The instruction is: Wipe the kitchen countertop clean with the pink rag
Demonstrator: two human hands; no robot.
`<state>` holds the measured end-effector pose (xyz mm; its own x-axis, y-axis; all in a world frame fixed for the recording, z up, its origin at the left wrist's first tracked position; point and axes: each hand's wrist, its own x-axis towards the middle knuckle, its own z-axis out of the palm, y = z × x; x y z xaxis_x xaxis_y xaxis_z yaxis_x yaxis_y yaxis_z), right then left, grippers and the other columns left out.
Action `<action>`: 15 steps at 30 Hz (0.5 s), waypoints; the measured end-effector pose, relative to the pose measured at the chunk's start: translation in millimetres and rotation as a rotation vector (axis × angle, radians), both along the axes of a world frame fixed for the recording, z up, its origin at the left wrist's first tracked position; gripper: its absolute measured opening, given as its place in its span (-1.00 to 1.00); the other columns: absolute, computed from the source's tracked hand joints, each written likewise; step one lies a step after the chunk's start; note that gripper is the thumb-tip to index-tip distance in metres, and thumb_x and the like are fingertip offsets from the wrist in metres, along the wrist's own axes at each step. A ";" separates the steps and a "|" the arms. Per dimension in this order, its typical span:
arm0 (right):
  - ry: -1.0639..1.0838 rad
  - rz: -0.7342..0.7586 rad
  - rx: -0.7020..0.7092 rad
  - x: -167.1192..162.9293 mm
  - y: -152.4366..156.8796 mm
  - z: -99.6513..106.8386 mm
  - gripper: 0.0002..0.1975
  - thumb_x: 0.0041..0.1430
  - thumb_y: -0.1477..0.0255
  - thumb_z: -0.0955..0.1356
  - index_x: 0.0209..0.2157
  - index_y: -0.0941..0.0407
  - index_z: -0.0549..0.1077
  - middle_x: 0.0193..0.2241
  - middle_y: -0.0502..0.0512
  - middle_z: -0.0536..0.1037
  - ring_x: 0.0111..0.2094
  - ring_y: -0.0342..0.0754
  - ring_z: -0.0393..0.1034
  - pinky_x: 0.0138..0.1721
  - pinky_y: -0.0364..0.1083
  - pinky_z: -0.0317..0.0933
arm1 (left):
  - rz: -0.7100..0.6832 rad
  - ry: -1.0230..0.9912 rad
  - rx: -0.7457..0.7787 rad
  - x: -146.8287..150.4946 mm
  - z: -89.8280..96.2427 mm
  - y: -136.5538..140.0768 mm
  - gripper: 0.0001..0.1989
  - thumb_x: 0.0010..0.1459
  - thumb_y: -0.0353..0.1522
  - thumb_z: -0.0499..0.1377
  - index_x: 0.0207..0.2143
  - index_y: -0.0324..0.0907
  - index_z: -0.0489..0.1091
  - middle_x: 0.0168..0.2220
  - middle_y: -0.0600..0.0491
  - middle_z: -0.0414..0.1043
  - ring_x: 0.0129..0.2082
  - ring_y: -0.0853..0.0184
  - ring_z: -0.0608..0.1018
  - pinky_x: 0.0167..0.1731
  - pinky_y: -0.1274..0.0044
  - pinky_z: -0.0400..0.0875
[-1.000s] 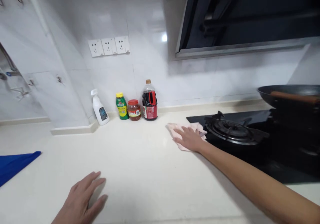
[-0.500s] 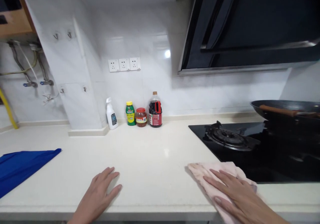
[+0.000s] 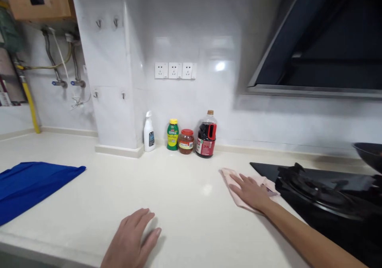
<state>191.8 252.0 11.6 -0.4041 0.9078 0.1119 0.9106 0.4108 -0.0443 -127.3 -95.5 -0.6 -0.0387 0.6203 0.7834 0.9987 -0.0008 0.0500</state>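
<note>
A pale cream table (image 3: 89,196) is seen spread across the lower view, backed by white wall tiles. At the upper right a dark range hood (image 3: 322,49) is slanted out from the wall, and below it a black gas hob (image 3: 325,196) with a round burner is set into the table; the rim of a dark wok (image 3: 370,154) is cut by the right edge. On the left a blue cloth (image 3: 32,182) is laid flat on the table, well apart from both hands. A pink rag (image 3: 231,178) is spread on the table just beside the hob's left edge, and it is pressed down by the right hand (image 3: 252,192), whose fingers are laid flat and slightly fanned on top of it, not closed around it. The left hand (image 3: 133,240) is rested palm down on the bare table near the front edge, its fingers extended and loosely spread, with nothing held. Against the back wall a row of containers is lined up: a dark soy sauce bottle (image 3: 206,134) with a red handle, a white spray bottle (image 3: 149,132) beside the tiled column, a green bottle (image 3: 172,135) with a yellow cap, and a red-lidded jar (image 3: 186,141) between the green bottle and the soy sauce bottle. Three white wall sockets (image 3: 175,70) are fixed above them.
</note>
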 end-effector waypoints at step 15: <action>-0.010 0.454 -0.127 -305.8 -86.0 29.7 -0.32 0.37 -0.02 0.05 0.44 -0.16 -0.02 0.47 0.10 -0.10 0.41 0.47 -0.22 0.25 0.54 -0.26 | 0.025 -0.213 0.035 6.0 -1.2 -4.1 -0.79 0.33 -0.27 0.16 -0.03 -0.10 0.45 0.02 -0.10 0.54 0.04 0.14 0.57 -0.03 0.25 0.57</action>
<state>-113.9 165.9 41.3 -0.7638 0.6454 0.0055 0.6409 0.7594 -0.1116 -121.2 -99.6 -1.7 -0.2211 0.5896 0.7768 0.9653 0.0188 0.2605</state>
